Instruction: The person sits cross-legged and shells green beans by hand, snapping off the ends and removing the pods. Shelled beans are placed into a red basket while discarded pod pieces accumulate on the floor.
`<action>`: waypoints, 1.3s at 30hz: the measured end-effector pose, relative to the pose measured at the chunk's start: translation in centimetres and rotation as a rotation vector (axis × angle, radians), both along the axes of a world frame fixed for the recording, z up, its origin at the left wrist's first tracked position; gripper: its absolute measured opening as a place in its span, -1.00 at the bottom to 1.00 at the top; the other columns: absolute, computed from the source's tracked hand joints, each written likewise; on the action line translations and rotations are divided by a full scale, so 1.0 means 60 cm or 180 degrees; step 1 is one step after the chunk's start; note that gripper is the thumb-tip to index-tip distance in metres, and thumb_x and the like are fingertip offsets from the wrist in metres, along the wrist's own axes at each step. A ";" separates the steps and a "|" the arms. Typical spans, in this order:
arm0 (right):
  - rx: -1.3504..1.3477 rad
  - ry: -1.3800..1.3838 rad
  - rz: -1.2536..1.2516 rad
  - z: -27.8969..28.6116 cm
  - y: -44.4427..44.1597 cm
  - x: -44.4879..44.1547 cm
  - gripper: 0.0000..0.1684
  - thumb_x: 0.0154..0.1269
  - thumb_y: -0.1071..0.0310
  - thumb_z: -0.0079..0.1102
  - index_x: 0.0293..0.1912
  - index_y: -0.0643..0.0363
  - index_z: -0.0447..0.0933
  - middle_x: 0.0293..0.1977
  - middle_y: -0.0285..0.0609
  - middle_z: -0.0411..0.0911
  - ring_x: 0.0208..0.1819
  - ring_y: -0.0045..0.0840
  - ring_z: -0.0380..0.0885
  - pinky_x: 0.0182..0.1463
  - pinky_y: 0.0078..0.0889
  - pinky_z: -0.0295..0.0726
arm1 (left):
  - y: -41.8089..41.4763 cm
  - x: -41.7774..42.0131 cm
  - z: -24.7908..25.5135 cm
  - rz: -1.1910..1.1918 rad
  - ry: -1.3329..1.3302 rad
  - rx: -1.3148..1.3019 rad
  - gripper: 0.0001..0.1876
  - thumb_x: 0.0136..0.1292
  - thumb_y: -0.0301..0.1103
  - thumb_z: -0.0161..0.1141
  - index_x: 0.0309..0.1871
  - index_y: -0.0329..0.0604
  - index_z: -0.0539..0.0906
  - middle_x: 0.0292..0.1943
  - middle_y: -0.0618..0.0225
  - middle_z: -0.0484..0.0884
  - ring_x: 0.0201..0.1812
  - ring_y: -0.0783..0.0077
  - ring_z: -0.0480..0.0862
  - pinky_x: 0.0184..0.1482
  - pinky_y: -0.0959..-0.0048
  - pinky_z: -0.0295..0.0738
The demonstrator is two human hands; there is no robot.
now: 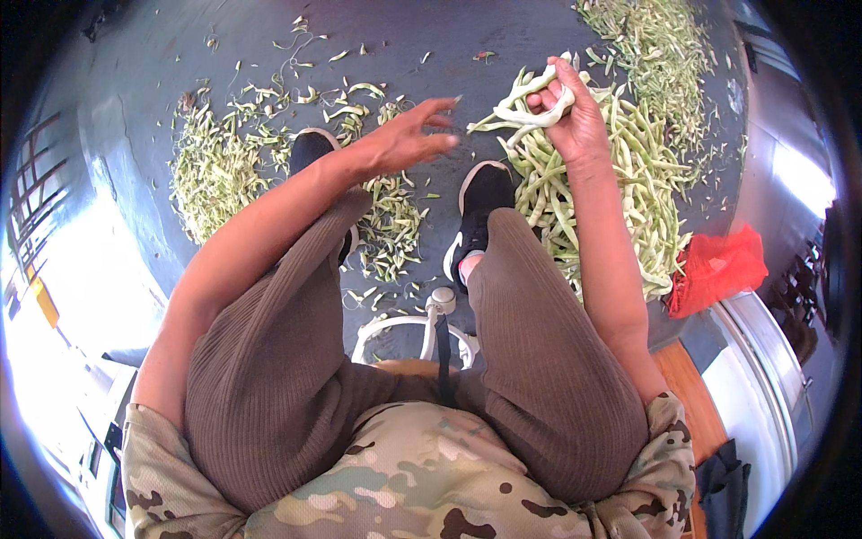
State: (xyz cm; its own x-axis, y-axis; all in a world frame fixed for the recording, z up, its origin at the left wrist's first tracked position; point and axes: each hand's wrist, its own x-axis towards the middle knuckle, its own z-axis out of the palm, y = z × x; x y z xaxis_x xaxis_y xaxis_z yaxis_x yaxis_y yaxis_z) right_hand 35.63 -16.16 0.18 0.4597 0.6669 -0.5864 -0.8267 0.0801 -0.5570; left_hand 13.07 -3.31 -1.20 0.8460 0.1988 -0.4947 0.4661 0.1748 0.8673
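Observation:
Several pale green bean pods point(539, 116) are held in my right hand point(578, 121), above the left edge of a large pile of whole bean pods point(640, 175) on the dark floor. My left hand point(417, 135) hovers to the left of them, fingers apart, with nothing seen in it. Below and left of that hand lie small bean trimmings point(390, 236), partly hidden by my arm and knee. A larger heap of trimmings point(215, 172) spreads further left on the floor.
At the upper right is a heap of short bean pieces point(663, 67). A red mesh bag point(724, 269) lies beside the whole pods. My shoes point(485, 202) stand between the piles, and a white metal stool or chair base point(431, 330) shows between my legs.

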 end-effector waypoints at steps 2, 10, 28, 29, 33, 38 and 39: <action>-0.0020 0.0146 0.0033 0.004 0.006 -0.019 -0.76 0.20 0.31 0.36 -0.21 0.22 0.56 -0.60 -0.43 0.32 -0.63 -0.72 0.26 -0.37 -0.46 0.54 | -0.006 0.025 0.023 0.0406 0.0102 -0.0951 -0.68 0.38 -0.21 0.12 0.00 -0.30 0.59 -0.17 0.20 0.68 -0.14 0.39 0.68 -0.15 0.33 0.59; -0.1278 -0.2807 0.1756 0.033 -0.011 -0.035 -0.67 0.17 0.19 0.33 -0.13 0.18 0.59 -0.35 -0.20 0.63 -0.42 -0.53 0.58 -0.24 -0.43 0.57 | 0.009 0.007 0.016 -0.1059 -0.0512 0.3187 -0.95 0.17 -0.48 0.08 -0.31 -0.24 0.50 -0.41 0.11 0.45 -0.34 0.01 0.59 -0.31 0.21 0.50; -0.1329 -0.3453 0.0233 0.246 0.121 0.094 -0.64 0.33 0.03 0.17 -0.25 0.15 0.64 -0.47 -0.34 0.59 -0.56 -0.76 0.43 -0.52 -0.70 0.31 | -0.002 -0.060 0.013 -0.2632 0.1214 0.2371 -0.83 0.13 -0.35 0.18 -0.26 -0.18 0.69 -0.21 0.04 0.70 -0.12 0.02 0.70 -0.08 0.14 0.60; -0.0782 -0.3551 0.0191 0.279 0.146 0.153 -0.67 0.41 0.13 0.11 -0.13 0.21 0.61 -0.44 -0.34 0.53 -0.46 -0.78 0.40 -0.47 -0.70 0.35 | 0.001 -0.076 0.002 -0.2920 0.1264 0.2375 -0.80 0.10 -0.35 0.19 -0.23 -0.18 0.69 -0.21 0.03 0.70 -0.09 0.04 0.70 -0.07 0.14 0.60; 0.0553 -0.2940 0.0598 0.422 0.339 0.276 -0.57 0.33 -0.02 0.15 -0.14 0.19 0.56 -0.36 -0.20 0.62 -0.40 -0.58 0.54 -0.38 -0.44 0.56 | -0.016 -0.062 -0.010 -0.2773 0.0926 0.2135 -0.71 0.14 -0.19 0.22 -0.14 -0.14 0.65 -0.22 0.05 0.70 -0.11 0.00 0.69 -0.10 0.09 0.59; -0.1632 -0.7288 0.0894 0.425 0.359 0.284 -0.64 0.27 0.06 0.27 -0.16 0.15 0.51 -0.49 -0.30 0.51 -0.53 -0.52 0.46 -0.43 -0.25 0.61 | -0.013 -0.033 0.000 -0.2214 0.0562 0.1737 -0.73 0.19 -0.14 0.19 -0.14 -0.08 0.64 -0.26 0.08 0.70 -0.15 -0.02 0.68 -0.12 0.07 0.57; -0.1489 -0.6277 0.1421 0.381 0.330 0.241 -0.70 0.28 0.12 0.24 -0.22 0.17 0.54 -0.49 -0.27 0.53 -0.51 -0.55 0.49 -0.40 -0.31 0.59 | 0.000 -0.049 0.008 -0.2034 0.0668 0.1733 -0.74 0.21 -0.15 0.18 -0.14 -0.07 0.64 -0.27 0.08 0.70 -0.16 -0.02 0.68 -0.12 0.06 0.56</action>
State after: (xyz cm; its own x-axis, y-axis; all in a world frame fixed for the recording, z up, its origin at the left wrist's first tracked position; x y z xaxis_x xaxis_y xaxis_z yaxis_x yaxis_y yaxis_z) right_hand 50.11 3.65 23.02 0.4286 0.8657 0.2587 0.8511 -0.2907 -0.4373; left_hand 10.14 -3.29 -0.70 0.7781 -0.0291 -0.6274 0.4933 -0.5901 0.6392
